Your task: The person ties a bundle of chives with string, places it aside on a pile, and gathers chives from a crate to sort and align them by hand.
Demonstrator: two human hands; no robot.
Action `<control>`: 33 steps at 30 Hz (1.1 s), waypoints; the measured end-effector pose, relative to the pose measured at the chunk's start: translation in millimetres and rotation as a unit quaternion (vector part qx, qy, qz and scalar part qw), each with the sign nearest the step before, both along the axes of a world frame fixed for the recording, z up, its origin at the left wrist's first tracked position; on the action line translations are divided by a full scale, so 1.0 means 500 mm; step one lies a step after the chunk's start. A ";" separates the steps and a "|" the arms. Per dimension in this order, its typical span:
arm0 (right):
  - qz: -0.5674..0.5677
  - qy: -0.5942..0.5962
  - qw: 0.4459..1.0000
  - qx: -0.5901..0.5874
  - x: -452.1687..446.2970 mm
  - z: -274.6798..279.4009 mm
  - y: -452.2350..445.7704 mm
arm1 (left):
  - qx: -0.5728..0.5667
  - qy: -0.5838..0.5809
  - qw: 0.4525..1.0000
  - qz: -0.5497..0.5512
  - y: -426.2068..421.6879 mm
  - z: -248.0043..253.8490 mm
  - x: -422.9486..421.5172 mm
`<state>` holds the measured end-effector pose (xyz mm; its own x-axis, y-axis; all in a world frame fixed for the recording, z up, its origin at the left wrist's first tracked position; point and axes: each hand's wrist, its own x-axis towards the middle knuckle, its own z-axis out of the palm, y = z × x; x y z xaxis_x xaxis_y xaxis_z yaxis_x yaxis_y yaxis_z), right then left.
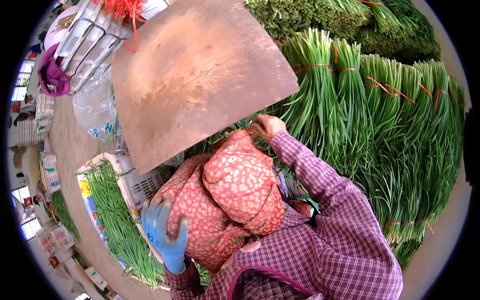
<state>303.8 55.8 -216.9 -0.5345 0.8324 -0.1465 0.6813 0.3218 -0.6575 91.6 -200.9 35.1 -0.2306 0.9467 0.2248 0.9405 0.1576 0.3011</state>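
Observation:
My left hand (165, 231), in a blue glove, has its fingers apart and holds nothing. It hovers between the flowered red cloth (240, 175) over my lap and a white plastic basket (125, 175). Long loose green chives (112, 215) lie beside that basket. Bare and curled closed, my right hand (270, 126) is just past the near edge of a worn brown board (200, 75). Red tie strips (252, 132) show at its fingertips, and the fingers appear closed on them. The board's top carries nothing but stains.
Bundles of green chives (320, 85) bound with red ties stand stacked along the right, with more behind. At upper left are a bunch of red ties (122, 7), white crates (92, 40), a purple cloth (52, 72) and a clear plastic bag (97, 107). More crates line the far left.

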 end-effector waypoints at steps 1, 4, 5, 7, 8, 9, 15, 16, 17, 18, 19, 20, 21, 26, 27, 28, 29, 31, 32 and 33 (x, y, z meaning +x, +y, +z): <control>-0.011 -0.004 1.000 0.020 -0.029 -0.028 0.004 | -0.002 0.000 1.000 0.006 -0.003 0.003 0.002; -0.018 -0.176 0.984 0.008 -0.111 -0.088 0.050 | -0.008 -0.010 1.000 0.005 -0.009 0.011 0.001; -0.020 -0.227 0.973 0.017 -0.139 -0.105 0.070 | -0.004 -0.012 1.000 0.000 -0.012 0.012 0.000; -0.015 -0.283 0.958 0.036 -0.163 -0.130 0.090 | 0.001 -0.014 1.000 0.002 -0.020 0.011 0.001; -0.012 -0.290 0.956 0.049 -0.166 -0.141 0.097 | -0.001 -0.013 1.000 0.010 -0.024 0.011 0.002; -0.009 -0.295 0.954 0.061 -0.161 -0.148 0.103 | 0.008 -0.010 1.000 0.014 -0.028 0.009 0.003; 0.028 -0.299 0.944 0.140 -0.121 -0.151 0.115 | 0.013 -0.033 0.998 0.051 -0.049 0.013 0.006; 0.035 -0.295 0.941 0.160 -0.117 -0.146 0.116 | 0.030 -0.041 0.998 0.049 -0.053 0.007 0.004; 0.046 -0.285 0.938 0.193 -0.112 -0.138 0.115 | 0.048 -0.044 0.997 0.050 -0.055 0.003 0.004; 0.059 -0.268 0.930 0.245 -0.100 -0.131 0.110 | 0.052 -0.033 0.996 0.066 -0.056 0.002 0.005; 0.077 -0.243 0.917 0.307 -0.083 -0.114 0.102 | 0.048 -0.038 0.997 0.051 -0.056 0.004 0.005; 0.104 -0.208 0.908 0.350 -0.052 -0.075 0.091 | 0.046 -0.040 0.997 0.041 -0.059 0.006 0.004; 0.115 -0.190 0.975 0.012 -0.025 0.012 0.070 | 0.053 -0.037 0.997 0.040 -0.060 0.005 0.005; 0.145 -0.035 0.976 0.160 0.080 0.290 -0.019 | 0.131 -0.054 0.989 0.030 -0.072 -0.014 0.000; 0.153 0.028 0.978 0.141 0.081 0.351 -0.029 | 0.145 -0.052 0.987 0.040 -0.076 -0.014 0.002; 0.162 0.109 0.974 0.115 0.084 0.399 -0.034 | 0.150 -0.044 0.986 0.050 -0.086 -0.018 0.005; 0.166 0.168 0.966 0.103 0.085 0.443 -0.040 | 0.154 -0.047 0.985 0.058 -0.097 -0.017 0.005; 0.137 0.257 0.955 0.054 0.090 0.498 -0.032 | 0.162 -0.043 0.983 0.075 -0.124 -0.019 0.016; 0.111 0.302 0.946 0.045 0.067 0.537 -0.039 | 0.186 -0.066 0.976 0.088 -0.141 -0.023 0.026; 0.075 0.311 0.946 0.058 0.049 0.562 -0.037 | 0.211 -0.090 0.968 0.104 -0.167 -0.026 0.037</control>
<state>328.1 37.3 63.9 -0.6007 0.7318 0.3220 0.1158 0.4782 -0.8706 110.0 -284.5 22.1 -0.4772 0.7088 0.5195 0.8280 0.1645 0.5361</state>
